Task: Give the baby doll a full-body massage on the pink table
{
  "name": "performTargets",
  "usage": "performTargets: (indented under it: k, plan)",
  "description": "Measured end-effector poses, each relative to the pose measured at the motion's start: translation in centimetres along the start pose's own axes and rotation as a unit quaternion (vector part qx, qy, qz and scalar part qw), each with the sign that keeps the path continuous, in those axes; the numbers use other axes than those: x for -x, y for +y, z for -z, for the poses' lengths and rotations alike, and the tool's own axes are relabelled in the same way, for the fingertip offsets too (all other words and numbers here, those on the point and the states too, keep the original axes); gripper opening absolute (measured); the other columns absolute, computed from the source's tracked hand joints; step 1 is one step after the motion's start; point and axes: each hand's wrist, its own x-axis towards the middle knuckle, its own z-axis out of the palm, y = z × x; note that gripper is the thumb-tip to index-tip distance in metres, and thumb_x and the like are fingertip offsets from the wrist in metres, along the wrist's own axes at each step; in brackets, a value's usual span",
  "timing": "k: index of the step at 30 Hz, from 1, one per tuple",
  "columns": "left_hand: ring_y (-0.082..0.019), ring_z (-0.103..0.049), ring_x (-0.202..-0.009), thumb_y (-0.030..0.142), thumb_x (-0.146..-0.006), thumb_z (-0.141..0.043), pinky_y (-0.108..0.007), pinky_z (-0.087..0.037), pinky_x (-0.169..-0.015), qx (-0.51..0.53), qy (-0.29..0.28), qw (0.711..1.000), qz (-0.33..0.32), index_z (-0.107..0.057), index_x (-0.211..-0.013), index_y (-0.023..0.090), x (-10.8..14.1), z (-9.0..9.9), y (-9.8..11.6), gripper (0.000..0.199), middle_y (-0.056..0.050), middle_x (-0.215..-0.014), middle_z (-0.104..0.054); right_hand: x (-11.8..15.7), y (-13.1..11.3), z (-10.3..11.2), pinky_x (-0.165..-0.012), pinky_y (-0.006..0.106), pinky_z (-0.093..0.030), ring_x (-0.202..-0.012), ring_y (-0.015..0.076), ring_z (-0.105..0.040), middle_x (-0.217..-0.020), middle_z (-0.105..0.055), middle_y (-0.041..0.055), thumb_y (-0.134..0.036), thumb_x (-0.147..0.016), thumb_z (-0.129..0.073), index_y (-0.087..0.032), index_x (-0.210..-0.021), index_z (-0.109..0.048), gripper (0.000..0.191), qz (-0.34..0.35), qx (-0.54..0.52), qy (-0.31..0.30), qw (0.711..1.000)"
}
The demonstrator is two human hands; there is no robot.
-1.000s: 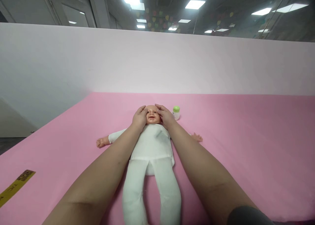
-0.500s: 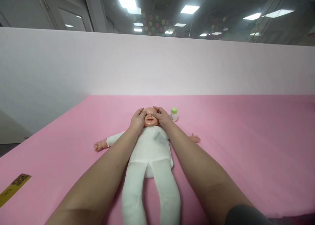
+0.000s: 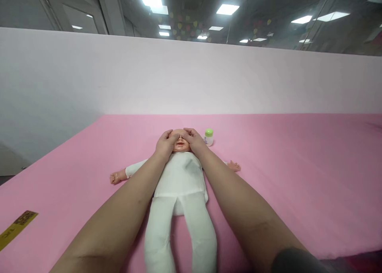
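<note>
A baby doll (image 3: pixel 180 177) with a white cloth body lies on its back on the pink surface (image 3: pixel 298 177), arms spread to both sides. My left hand (image 3: pixel 166 143) cups the left side of its head (image 3: pixel 180 146), with the thumb over the eye area. On the other side, my right hand (image 3: pixel 193 140) wraps round the head in the same way, its thumb also at the eye area. Both thumb tips are close together near the nose. The mouth and chin show between my hands. Behind my right hand stands a small jar (image 3: pixel 209 137) with a green lid.
A white wall or panel (image 3: pixel 191 78) rises behind the pink surface, with glass and ceiling lights above it. Another pale panel is at the left. A yellow label strip (image 3: pixel 18 228) lies at the lower left.
My thumbs have moved inward over the doll's eye area, nearer to each other. The whole view has shifted slightly, so the doll and jar appear a little further left.
</note>
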Motion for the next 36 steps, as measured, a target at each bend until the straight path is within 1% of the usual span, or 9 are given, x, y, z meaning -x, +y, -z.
performTargets:
  k: [8,12,15,19,22,24,27,32,36]
  plan:
    - [-0.028,-0.071,-0.118,0.034,-0.089,-0.068,-0.042,-0.058,-0.103,0.060,0.043,0.995,0.064,-0.070,-0.134,0.023,0.2,-0.4,1.0,0.046,-0.009,-0.128,-0.075,-0.5,0.4,0.1,-0.106,0.044,-0.055,-0.120,0.0255,-0.065,-0.126,-0.073,0.0040,-0.037,-0.078,-0.074,-0.026,-0.125,-0.073,0.048,-0.043,-0.091,-0.004,0.995]
    - [-0.027,-0.074,-0.112,0.026,-0.090,-0.061,-0.043,-0.060,-0.100,0.113,0.050,0.988,0.094,-0.069,-0.137,0.019,0.1,-0.4,1.0,0.048,-0.011,-0.127,-0.075,-0.3,0.3,0.3,-0.109,0.044,-0.055,-0.123,0.0265,-0.064,-0.136,-0.070,0.0024,-0.024,-0.071,-0.073,-0.028,-0.128,-0.074,0.057,-0.069,-0.110,-0.022,0.991]
    - [-0.028,-0.071,-0.120,0.030,-0.092,-0.064,-0.043,-0.057,-0.107,0.124,0.033,0.989,0.077,-0.067,-0.140,0.018,0.2,0.0,0.8,0.050,-0.013,-0.137,-0.071,0.3,-0.3,0.7,-0.111,0.045,-0.054,-0.127,0.0277,-0.064,-0.146,-0.064,0.0027,-0.026,-0.074,-0.079,-0.029,-0.138,-0.068,0.065,-0.072,-0.107,-0.055,0.990]
    - [-0.032,-0.062,-0.136,0.039,-0.083,-0.083,-0.044,-0.051,-0.115,0.119,-0.093,0.987,0.062,-0.049,-0.160,0.020,0.9,1.6,1.4,0.086,-0.015,-0.156,-0.058,1.5,-1.7,1.4,-0.116,0.048,-0.050,-0.136,0.0310,-0.060,-0.156,-0.057,0.0062,-0.038,-0.074,-0.092,-0.031,-0.156,-0.053,0.091,-0.058,-0.065,-0.132,0.987]
    - [-0.036,-0.058,-0.140,0.033,-0.070,-0.095,-0.044,-0.052,-0.114,0.109,-0.182,0.973,0.092,-0.023,-0.172,0.024,1.4,2.9,2.5,0.126,-0.018,-0.166,-0.046,2.1,-2.8,1.7,-0.121,0.050,-0.045,-0.142,0.0327,-0.055,-0.161,-0.051,0.0065,-0.038,-0.064,-0.101,-0.033,-0.164,-0.040,0.118,-0.058,0.022,-0.145,0.987]
    - [-0.036,-0.057,-0.142,0.030,-0.065,-0.098,-0.043,-0.052,-0.113,0.098,-0.209,0.967,0.107,-0.013,-0.174,0.025,1.6,3.4,2.9,0.138,-0.019,-0.169,-0.040,2.3,-3.3,1.9,-0.121,0.050,-0.044,-0.143,0.0331,-0.054,-0.163,-0.049,0.0068,-0.039,-0.060,-0.102,-0.034,-0.168,-0.033,0.128,-0.060,0.062,-0.150,0.985]
    - [-0.034,-0.055,-0.144,0.038,-0.072,-0.096,-0.043,-0.051,-0.114,0.078,-0.214,0.968,0.103,-0.015,-0.173,0.024,1.4,3.3,2.7,0.131,-0.019,-0.169,-0.039,2.3,-3.6,2.2,-0.122,0.052,-0.042,-0.144,0.0335,-0.054,-0.162,-0.050,0.0083,-0.039,-0.056,-0.104,-0.034,-0.170,-0.025,0.138,-0.057,0.107,-0.150,0.981]
    - [-0.035,-0.044,-0.153,0.056,-0.081,-0.087,-0.046,-0.037,-0.124,-0.040,-0.132,0.990,0.031,-0.032,-0.169,0.018,1.2,2.7,1.4,0.110,-0.019,-0.169,-0.040,2.5,-3.3,2.5,-0.124,0.051,-0.040,-0.145,0.0340,-0.053,-0.163,-0.050,0.0082,-0.041,-0.059,-0.103,-0.032,-0.170,-0.026,0.136,-0.021,0.168,-0.104,0.980]
    - [-0.035,-0.047,-0.150,0.051,-0.078,-0.090,-0.043,-0.040,-0.122,-0.042,-0.154,0.987,0.028,-0.031,-0.169,0.019,1.9,3.1,2.0,0.114,-0.018,-0.167,-0.044,2.6,-2.9,2.3,-0.124,0.051,-0.041,-0.145,0.0356,-0.052,-0.160,-0.053,0.0068,-0.036,-0.057,-0.104,-0.033,-0.168,-0.033,0.132,-0.014,0.126,-0.092,0.988]
